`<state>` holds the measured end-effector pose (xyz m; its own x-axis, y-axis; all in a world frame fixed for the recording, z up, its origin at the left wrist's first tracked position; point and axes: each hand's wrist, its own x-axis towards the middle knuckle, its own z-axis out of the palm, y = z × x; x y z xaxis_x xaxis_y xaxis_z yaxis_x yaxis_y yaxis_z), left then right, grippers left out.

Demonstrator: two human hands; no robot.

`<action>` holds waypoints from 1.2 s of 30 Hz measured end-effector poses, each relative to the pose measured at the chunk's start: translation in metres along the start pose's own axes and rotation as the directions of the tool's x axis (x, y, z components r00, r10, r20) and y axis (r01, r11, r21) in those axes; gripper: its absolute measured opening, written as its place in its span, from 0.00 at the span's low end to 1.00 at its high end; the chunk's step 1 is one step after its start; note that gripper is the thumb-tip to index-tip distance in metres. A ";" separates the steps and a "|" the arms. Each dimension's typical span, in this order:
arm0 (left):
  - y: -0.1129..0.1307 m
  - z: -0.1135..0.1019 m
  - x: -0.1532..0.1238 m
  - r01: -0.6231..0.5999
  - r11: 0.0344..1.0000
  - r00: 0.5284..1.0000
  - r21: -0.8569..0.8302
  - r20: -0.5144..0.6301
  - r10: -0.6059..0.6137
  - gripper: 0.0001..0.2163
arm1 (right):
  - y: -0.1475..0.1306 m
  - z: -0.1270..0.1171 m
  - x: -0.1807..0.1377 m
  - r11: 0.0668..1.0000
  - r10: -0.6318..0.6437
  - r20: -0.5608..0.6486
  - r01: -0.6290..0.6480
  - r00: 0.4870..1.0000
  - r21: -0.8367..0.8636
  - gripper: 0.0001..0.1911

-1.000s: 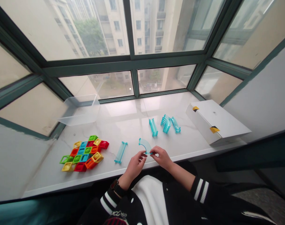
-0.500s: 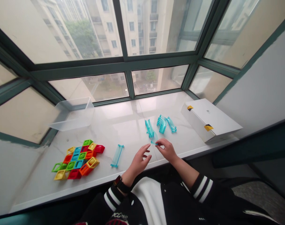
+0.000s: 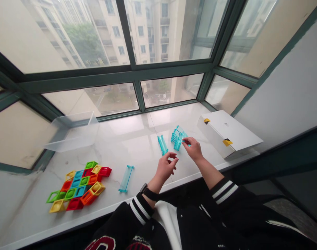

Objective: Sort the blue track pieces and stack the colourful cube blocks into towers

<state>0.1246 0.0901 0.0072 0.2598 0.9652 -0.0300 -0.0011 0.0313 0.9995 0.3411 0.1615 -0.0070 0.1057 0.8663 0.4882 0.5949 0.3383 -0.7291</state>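
My right hand [image 3: 193, 148] pinches the edge of a clear turquoise plastic track piece [image 3: 177, 144]. That piece lies against a curved, ribbed turquoise piece [image 3: 174, 134], and the overlap hides where each one ends. To the left is a straight turquoise track piece [image 3: 162, 144] on the white sill. My left hand [image 3: 167, 167] hovers just below its near end, fingers loosely bent and apart, with nothing in them. Farther left, another straight turquoise piece [image 3: 126, 178] lies alone near the front edge.
A cluster of red, yellow, green, blue and orange plastic blocks [image 3: 80, 187] sits at the left on the sill [image 3: 137, 146]. Behind it stands a clear plastic bin [image 3: 70, 147]. A white box [image 3: 231, 132] with yellow-black tabs is at the right. Windows rise behind.
My right hand has moved away and to the right, carrying a turquoise piece from the straight one to the curved one. My left hand has shifted right. The view has turned slightly.
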 end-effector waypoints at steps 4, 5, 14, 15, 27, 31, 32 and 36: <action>0.009 -0.005 0.017 -0.341 0.740 0.932 0.580 0.104 0.348 0.10 | 0.008 0.009 0.005 1.000 0.005 0.023 -0.005 1.000 0.008 0.07; 0.011 -0.008 0.022 -0.362 0.691 0.919 0.626 0.116 0.376 0.11 | 0.008 0.010 0.005 1.000 0.011 0.030 -0.011 0.999 0.009 0.07; 0.000 -0.013 0.072 -0.247 0.857 0.968 0.452 0.078 0.238 0.22 | 0.016 0.015 0.008 0.999 0.036 0.066 -0.036 0.997 0.000 0.07; -0.002 -0.011 0.075 -0.222 0.871 0.975 0.439 0.079 0.209 0.23 | 0.018 0.015 0.008 0.999 0.036 0.068 -0.036 0.997 -0.003 0.07; -0.016 0.004 0.081 -0.124 0.905 0.990 0.406 0.105 0.089 0.32 | 0.024 0.017 0.007 0.999 0.046 0.090 -0.045 0.995 -0.006 0.07; -0.020 0.005 0.082 -0.126 0.907 0.990 0.401 0.104 0.092 0.33 | 0.026 0.018 0.007 0.999 0.038 0.088 -0.038 0.995 -0.004 0.07; -0.021 0.005 0.082 -0.128 0.908 0.990 0.399 0.101 0.095 0.33 | 0.026 0.018 0.007 0.999 0.036 0.090 -0.036 0.995 -0.002 0.07; -0.021 0.005 0.082 -0.126 0.919 0.990 0.373 0.099 0.096 0.33 | 0.026 0.018 0.009 1.000 0.028 0.104 -0.027 0.994 -0.003 0.08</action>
<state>0.1511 0.1671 -0.0162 0.3525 0.9334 0.0673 0.3265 -0.1901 0.9259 0.3429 0.1842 -0.0302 0.0387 0.9088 0.4155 0.5940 0.3134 -0.7409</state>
